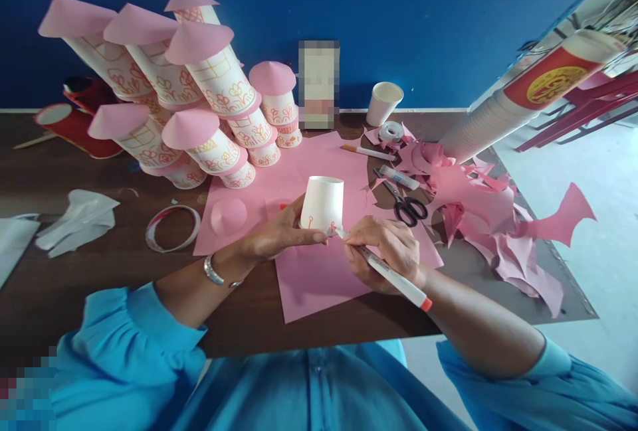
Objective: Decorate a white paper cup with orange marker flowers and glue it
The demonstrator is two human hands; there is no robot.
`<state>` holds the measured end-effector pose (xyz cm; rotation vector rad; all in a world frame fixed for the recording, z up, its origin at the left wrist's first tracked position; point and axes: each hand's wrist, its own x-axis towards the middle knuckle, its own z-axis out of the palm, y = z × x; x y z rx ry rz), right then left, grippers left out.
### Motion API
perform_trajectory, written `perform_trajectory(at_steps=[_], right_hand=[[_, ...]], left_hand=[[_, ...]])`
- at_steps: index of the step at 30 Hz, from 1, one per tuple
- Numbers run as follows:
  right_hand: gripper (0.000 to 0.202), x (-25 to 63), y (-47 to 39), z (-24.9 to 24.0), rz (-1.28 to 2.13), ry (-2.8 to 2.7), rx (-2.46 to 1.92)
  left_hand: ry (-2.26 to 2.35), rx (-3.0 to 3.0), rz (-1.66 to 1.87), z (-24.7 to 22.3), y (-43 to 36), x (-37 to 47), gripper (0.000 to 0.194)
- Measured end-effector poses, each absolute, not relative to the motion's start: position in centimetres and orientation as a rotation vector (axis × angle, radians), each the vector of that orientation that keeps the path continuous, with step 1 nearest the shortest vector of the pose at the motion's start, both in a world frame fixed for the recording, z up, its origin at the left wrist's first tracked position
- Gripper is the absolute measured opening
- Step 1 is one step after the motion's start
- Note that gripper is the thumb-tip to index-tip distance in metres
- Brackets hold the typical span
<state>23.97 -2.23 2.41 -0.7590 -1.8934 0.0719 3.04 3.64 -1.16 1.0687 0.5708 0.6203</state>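
My left hand (pixel 286 228) grips a white paper cup (pixel 323 200), turned bottom up, with the thumb along its lower rim. Small orange-red drawn marks show low on the cup's side. In my right hand (pixel 386 252) is a white marker (pixel 396 278) with an orange end. Its tip meets the cup near the rim, beside a small flower shape. Beneath both hands lie pink paper sheets (pixel 319 285). A small pink paper cone (pixel 229 216) rests on the paper left of my left hand.
Decorated cup towers with pink cone roofs (pixel 199 42) stand at the back left. A tape roll (pixel 173 228) lies at left. Black-handled scissors (pixel 411 208), another marker (pixel 369 152), pink scraps (pixel 498 218) and a tall cup stack (pixel 478 112) are at right. One cup (pixel 383 104) stands near the wall.
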Motion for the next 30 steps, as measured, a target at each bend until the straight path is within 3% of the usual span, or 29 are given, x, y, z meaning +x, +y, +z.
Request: perform_trajectory(at_steps=[6,30], right_hand=[[0.022,24.12,-2.23,2.28,0.064,-1.921,-0.763],[0.017,24.14,-2.26,2.31,0.044,-1.93,-0.742]], left_hand=[[0.578,1.058,0.598,-0.81,3.6,3.13,0.05],[0.576,1.084,0.547,-1.06,3.7,2.95,0.062]])
